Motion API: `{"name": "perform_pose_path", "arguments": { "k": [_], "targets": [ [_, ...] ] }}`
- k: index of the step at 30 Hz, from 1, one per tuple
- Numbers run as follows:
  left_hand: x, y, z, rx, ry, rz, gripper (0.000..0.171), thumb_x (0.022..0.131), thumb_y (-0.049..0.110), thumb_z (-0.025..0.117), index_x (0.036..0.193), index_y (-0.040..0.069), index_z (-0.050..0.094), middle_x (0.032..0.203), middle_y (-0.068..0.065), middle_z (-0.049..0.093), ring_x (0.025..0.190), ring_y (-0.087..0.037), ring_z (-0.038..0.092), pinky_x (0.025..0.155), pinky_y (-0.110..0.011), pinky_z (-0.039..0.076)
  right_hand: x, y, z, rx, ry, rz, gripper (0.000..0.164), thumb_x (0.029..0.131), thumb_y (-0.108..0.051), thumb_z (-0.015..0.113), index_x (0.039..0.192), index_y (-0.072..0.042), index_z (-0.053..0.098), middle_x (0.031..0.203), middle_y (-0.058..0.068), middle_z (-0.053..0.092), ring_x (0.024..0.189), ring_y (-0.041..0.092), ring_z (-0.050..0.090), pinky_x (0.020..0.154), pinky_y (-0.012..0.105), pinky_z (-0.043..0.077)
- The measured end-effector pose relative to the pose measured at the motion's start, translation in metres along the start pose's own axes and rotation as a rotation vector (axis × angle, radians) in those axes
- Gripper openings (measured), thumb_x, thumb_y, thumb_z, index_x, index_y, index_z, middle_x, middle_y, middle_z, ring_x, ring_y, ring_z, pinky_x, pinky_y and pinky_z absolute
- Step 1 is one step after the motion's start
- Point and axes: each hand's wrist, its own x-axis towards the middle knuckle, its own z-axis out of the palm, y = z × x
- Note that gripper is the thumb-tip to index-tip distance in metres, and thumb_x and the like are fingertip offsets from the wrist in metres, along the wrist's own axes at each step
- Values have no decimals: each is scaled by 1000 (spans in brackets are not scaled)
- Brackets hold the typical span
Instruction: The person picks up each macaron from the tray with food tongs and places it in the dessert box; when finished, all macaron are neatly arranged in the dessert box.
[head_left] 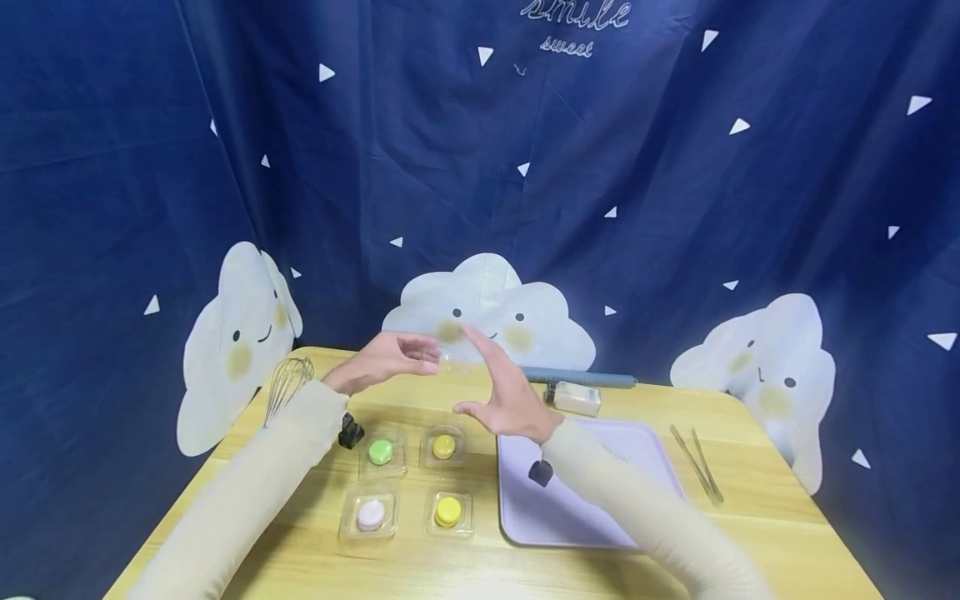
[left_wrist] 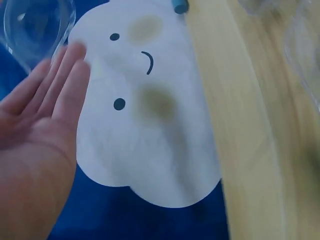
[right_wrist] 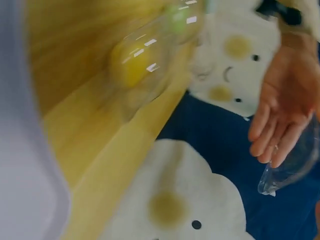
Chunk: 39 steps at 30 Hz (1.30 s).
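My left hand (head_left: 386,358) is raised over the back of the table, fingers pointing right. Its thumb and fingertips pinch an empty clear plastic case (right_wrist: 290,167), which barely shows in the head view. Facing it, my right hand (head_left: 510,396) stays raised with thumb and fingers spread wide and nothing visibly gripped. Below them sit several clear cases, each with a macaron: green (head_left: 380,452), dark yellow (head_left: 443,447), pale purple (head_left: 371,514) and bright yellow (head_left: 448,512).
A pale purple tray (head_left: 570,517) lies under my right forearm. Metal tweezers (head_left: 697,467) rest at the right, and a whisk (head_left: 288,387) at the left. Along the back edge are a blue rod (head_left: 585,377) and a small whitish container (head_left: 577,398). A blue curtain (head_left: 450,167) hangs behind.
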Motion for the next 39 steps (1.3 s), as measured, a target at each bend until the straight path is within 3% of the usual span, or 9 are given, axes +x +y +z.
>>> {"name": "perform_pose_path", "arguments": {
  "k": [3, 7, 11, 14, 20, 27, 33, 39],
  "targets": [
    [-1, 3, 9, 104, 88, 49, 71, 80, 36, 86, 139, 7, 60, 131, -10, 71, 123, -27, 67, 108, -46, 54, 1, 1, -4, 179, 27, 165, 110, 76, -26, 90, 161, -11, 21, 167, 10, 32, 152, 29, 35, 125, 43, 36],
    [-7, 9, 23, 176, 151, 145, 70, 77, 34, 88, 137, 7, 62, 129, -10, 72, 123, -28, 67, 108, -47, 53, -2, 4, -7, 427, 25, 323, 101, 82, -36, 84, 161, -13, 25, 167, 6, 31, 154, 28, 32, 126, 44, 34],
    [-17, 14, 36, 184, 160, 183, 70, 75, 35, 90, 135, 11, 64, 129, -8, 72, 125, -27, 66, 111, -45, 51, -10, 7, -6, 613, -24, 401, 97, 85, -42, 80, 160, -11, 27, 167, 8, 31, 155, 29, 29, 127, 47, 30],
    [-24, 17, 45, 190, 165, 193, 72, 74, 39, 90, 136, 15, 63, 130, -3, 72, 127, -25, 65, 113, -43, 50, -16, 7, -4, 680, -62, 413, 91, 88, -39, 79, 159, -8, 31, 165, 16, 33, 154, 32, 31, 127, 50, 29],
    [-34, 16, 57, 209, 192, 251, 73, 74, 37, 91, 137, 13, 63, 130, -3, 72, 126, -23, 65, 112, -41, 50, -25, 0, -1, 646, -75, 442, 74, 90, -20, 77, 154, -11, 41, 159, 16, 43, 148, 31, 42, 124, 47, 35],
    [-47, 13, 70, 248, 181, 256, 73, 73, 35, 92, 136, 13, 63, 128, -2, 72, 123, -24, 67, 110, -42, 52, -40, -11, 4, 533, -32, 408, 73, 83, -3, 80, 149, -5, 47, 152, 16, 51, 142, 34, 48, 120, 39, 42],
    [-63, 10, 82, 283, 157, 263, 75, 72, 31, 92, 136, 6, 62, 128, -7, 72, 121, -26, 68, 109, -42, 53, -57, -24, 5, 345, -41, 344, 77, 78, -14, 87, 146, -7, 52, 147, 13, 57, 135, 31, 56, 115, 40, 48],
    [-82, 5, 94, 428, 137, 174, 81, 69, 42, 92, 137, 11, 62, 137, -6, 67, 126, -29, 64, 109, -49, 52, -76, -39, 13, 192, -77, 316, 78, 76, -27, 88, 144, -8, 55, 144, 11, 61, 128, 29, 62, 107, 44, 54]
  ]
}}
